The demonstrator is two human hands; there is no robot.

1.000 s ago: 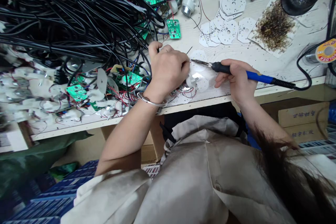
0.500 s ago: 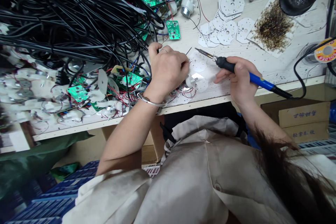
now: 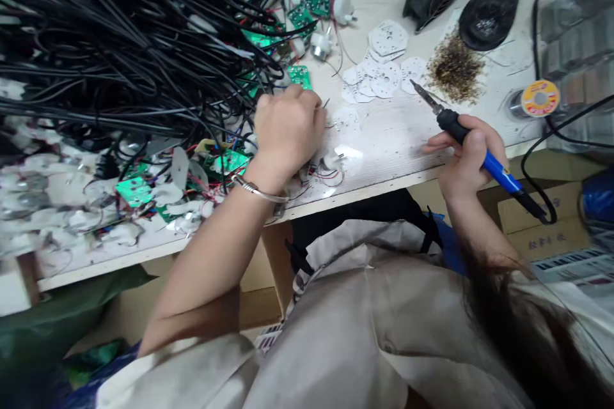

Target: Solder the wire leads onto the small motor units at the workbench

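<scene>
My right hand [image 3: 472, 153] grips a soldering iron [image 3: 501, 172] with a blue and black handle. Its metal tip points up and left, over or close by the white LED boards [image 3: 385, 77]; whether it touches one I cannot tell. My left hand [image 3: 290, 131] is closed, fingers curled down, with a thin dark wire end poking out by the fingertips. Just beyond its knuckles lies a green circuit board [image 3: 300, 77]. Beside its wrist sits a small white motor-like part [image 3: 330, 160] with thin red wires. Another white LED board [image 3: 346, 120] lies to the right of the fingers.
A big tangle of black cables [image 3: 144, 32] covers the left back. White parts and green boards [image 3: 134, 190] are heaped at left. At right are brown flecks [image 3: 455, 67], a black iron stand [image 3: 492, 9] and a solder spool [image 3: 540, 99]. The table edge [image 3: 378, 186] runs in front.
My right hand has moved the soldering iron to the right, from beside the left hand toward the brown flecks. The left hand stays closed near the green board. The view has shifted.
</scene>
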